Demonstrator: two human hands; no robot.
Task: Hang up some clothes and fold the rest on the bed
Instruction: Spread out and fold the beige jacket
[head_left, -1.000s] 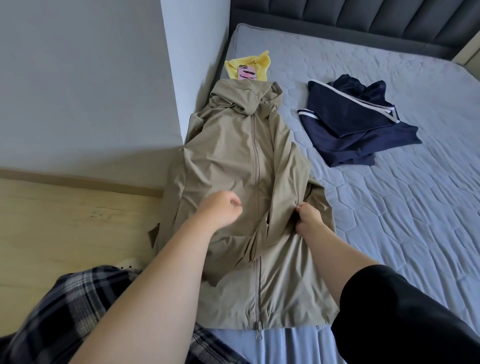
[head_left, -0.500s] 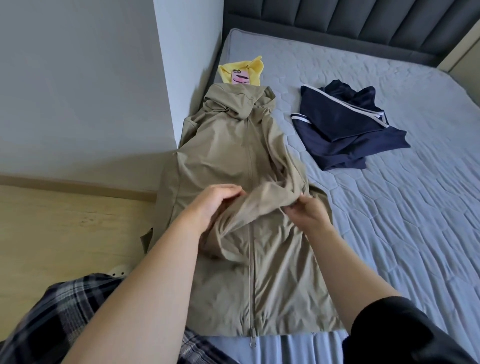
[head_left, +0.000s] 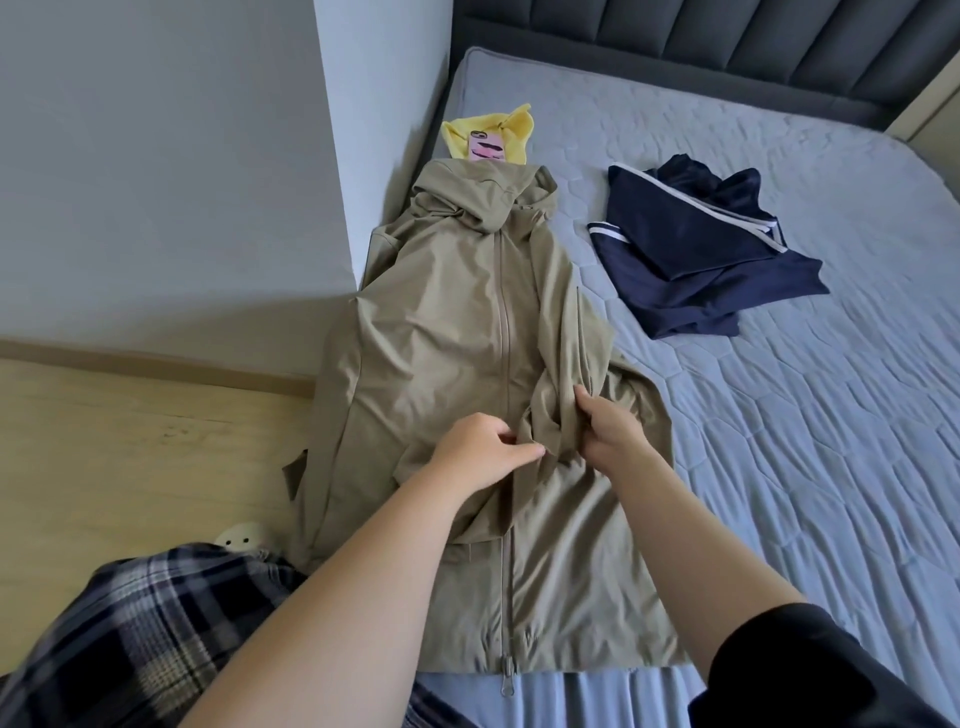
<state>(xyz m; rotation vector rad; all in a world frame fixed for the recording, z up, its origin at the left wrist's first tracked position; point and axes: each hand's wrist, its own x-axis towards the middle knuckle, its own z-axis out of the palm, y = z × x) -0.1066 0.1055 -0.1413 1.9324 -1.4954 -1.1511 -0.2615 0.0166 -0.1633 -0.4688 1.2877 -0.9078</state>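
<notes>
Left grip (head_left: 483, 453) and right grip (head_left: 607, 434) have lowered the jacket sleeve (head_left: 551, 402)

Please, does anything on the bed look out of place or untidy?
Yes. A pink phone lies on a yellow cloth, just beyond the hood of the khaki jacket, which is odd among laundry. The navy garment lies crumpled, not folded.
</notes>
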